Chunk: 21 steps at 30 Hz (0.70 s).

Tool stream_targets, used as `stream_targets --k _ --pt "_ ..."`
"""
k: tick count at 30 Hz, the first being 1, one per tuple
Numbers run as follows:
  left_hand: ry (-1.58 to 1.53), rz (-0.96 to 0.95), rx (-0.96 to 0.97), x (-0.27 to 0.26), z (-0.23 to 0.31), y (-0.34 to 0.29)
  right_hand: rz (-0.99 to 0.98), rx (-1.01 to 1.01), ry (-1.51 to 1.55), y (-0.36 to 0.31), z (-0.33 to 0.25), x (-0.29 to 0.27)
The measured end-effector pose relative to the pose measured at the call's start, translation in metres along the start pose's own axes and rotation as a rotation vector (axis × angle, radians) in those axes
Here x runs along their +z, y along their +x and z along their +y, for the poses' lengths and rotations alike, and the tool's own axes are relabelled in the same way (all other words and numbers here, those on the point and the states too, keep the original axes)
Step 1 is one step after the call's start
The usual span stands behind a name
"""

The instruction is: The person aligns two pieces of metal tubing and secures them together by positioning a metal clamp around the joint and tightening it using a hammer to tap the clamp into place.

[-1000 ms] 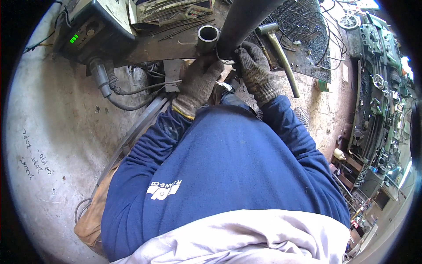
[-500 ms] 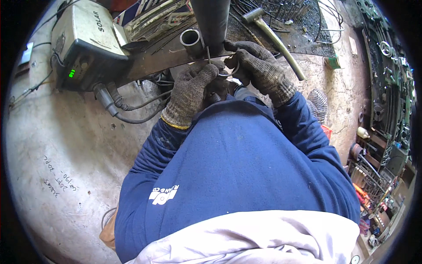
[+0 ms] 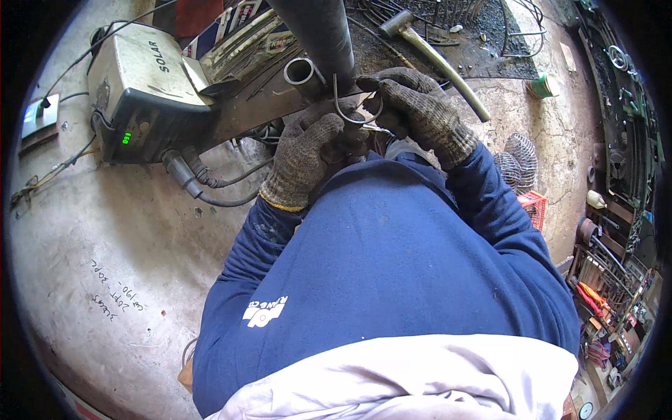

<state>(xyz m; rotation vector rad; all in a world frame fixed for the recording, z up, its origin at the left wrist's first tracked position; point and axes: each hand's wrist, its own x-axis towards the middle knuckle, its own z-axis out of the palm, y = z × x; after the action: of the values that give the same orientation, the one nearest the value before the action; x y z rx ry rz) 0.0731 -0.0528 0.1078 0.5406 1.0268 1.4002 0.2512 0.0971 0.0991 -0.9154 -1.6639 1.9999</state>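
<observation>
Clock positions are taken from the bent rod (image 3: 357, 122), a thin metal piece curved to a rough U, located between the two gloved hands and below the bench edge (image 3: 241, 115) in view.

Right hand (image 3: 422, 112), at 3 o'clock: fingers well curled, thumb side brought in – it has hold of the rod's near end. Left hand (image 3: 301, 152), at 8 o'clock: fingers partly curled, thumb drawn close to them, beside the rod's curve; whether it grips the rod cannot be told. The rod's other end points up, free.

A short open-ended pipe (image 3: 304, 78) stands at 10 o'clock, just beside a thick dark pipe (image 3: 318, 35) at 11 o'clock. A hammer (image 3: 448, 73) lies at 2 o'clock, handle slanting past the bench's edge. At 9 o'clock, well apart – a boxy machine (image 3: 147, 84) with a lit green display. A red crate (image 3: 533, 208) sits at 4 o'clock.
</observation>
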Motion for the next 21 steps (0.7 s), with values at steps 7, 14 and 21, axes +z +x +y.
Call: stream_targets --k 7,14,21 --pt "-0.11 0.076 -0.133 -0.007 -0.009 0.002 -0.065 -0.146 -0.459 -0.002 0.01 -0.01" --pt "-0.078 0.059 -0.128 -0.004 -0.014 0.002 0.078 -0.217 -0.53 -0.001 0.055 -0.021" --pt "0.039 0.099 -0.09 0.006 -0.012 -0.001 -0.004 -0.688 -0.881 -0.002 0.037 -0.026"
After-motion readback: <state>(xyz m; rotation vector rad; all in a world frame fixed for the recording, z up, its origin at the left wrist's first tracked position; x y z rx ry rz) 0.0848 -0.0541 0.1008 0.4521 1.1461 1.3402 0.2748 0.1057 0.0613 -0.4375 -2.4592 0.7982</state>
